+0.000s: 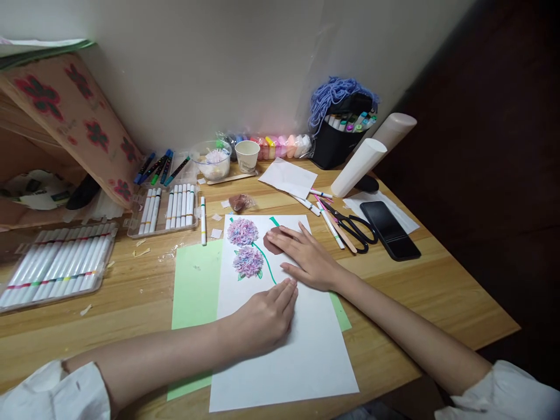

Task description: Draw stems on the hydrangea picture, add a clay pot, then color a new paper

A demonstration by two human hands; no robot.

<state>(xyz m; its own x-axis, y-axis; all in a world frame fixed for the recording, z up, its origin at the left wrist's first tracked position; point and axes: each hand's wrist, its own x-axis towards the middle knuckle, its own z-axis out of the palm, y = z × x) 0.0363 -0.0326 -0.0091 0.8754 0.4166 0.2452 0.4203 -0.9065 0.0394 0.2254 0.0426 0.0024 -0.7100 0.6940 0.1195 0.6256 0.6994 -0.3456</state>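
Observation:
White paper (284,373) bears two round, pink-purple flower heads, an upper flower (242,231) and a lower flower (248,262), with a green stem line (266,261) curving down from them. My right hand (312,259) lies flat, fingers spread, its fingertips resting on a flattened piece of brown clay (272,241) near the top of the paper. Close to the stem's lower end, my left hand (269,315) rests on the paper with its fingers curled and pressed together. Whatever may be inside those fingers is hidden.
Green paper (195,291) lies under the white sheet. Marker cases (61,268) stand at left. Wrapped brown clay (241,202), a paper cup (247,155) and a bowl (214,163) sit behind. Right are scissors (350,224), a phone (389,230) and a black pen holder (335,143).

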